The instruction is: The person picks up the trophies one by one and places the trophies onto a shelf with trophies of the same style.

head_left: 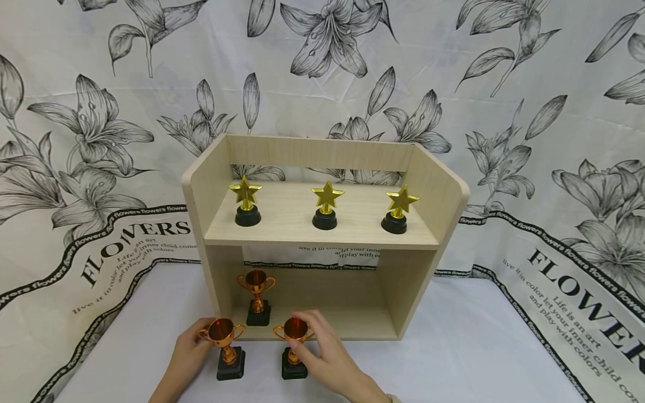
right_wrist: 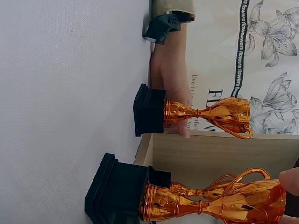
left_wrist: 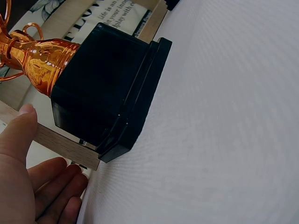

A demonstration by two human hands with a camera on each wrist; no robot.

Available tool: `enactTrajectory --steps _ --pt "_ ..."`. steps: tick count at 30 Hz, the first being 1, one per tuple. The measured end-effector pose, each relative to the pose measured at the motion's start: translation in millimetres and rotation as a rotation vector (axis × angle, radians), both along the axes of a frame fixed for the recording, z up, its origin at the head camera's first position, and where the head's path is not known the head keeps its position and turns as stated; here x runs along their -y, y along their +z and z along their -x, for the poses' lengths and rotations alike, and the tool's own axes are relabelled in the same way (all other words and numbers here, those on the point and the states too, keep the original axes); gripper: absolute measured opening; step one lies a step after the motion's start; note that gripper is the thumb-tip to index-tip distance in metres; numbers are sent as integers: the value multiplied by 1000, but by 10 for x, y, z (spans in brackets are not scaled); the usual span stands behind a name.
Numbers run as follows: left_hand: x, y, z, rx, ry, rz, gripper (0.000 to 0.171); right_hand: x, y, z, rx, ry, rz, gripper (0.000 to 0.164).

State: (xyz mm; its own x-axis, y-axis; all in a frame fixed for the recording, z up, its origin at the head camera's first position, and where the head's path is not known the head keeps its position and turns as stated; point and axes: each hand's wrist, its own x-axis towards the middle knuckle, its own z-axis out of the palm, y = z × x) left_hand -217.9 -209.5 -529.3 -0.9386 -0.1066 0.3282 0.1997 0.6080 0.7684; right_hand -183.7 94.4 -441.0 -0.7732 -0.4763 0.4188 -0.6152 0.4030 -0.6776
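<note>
The left hand (head_left: 190, 346), fingers loosely extended and thumb apart, lies beside the left trophy cup (head_left: 230, 362); contact is unclear. The right hand (head_left: 327, 352) pinches the right trophy cup (head_left: 293, 366) by its rim. Both glossy copper-orange, black-based cups are upright at the desk (head_left: 453, 352), before the wooden shelf unit's (head_left: 322, 244) lower front edge.

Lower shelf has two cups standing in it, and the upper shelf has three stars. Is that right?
Not quite: the head view shows one cup standing in the lower shelf, not two. The upper shelf does have three stars.
</note>
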Motion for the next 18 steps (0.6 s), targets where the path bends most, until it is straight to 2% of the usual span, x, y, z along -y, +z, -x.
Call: enactTrajectory --steps 13,18 --pt "5 -25 2 9 1 -13 28 12 8 11 -35 3 6 40" --pt "11 -42 10 11 2 -11 28 16 17 -3 -6 -11 3 42"
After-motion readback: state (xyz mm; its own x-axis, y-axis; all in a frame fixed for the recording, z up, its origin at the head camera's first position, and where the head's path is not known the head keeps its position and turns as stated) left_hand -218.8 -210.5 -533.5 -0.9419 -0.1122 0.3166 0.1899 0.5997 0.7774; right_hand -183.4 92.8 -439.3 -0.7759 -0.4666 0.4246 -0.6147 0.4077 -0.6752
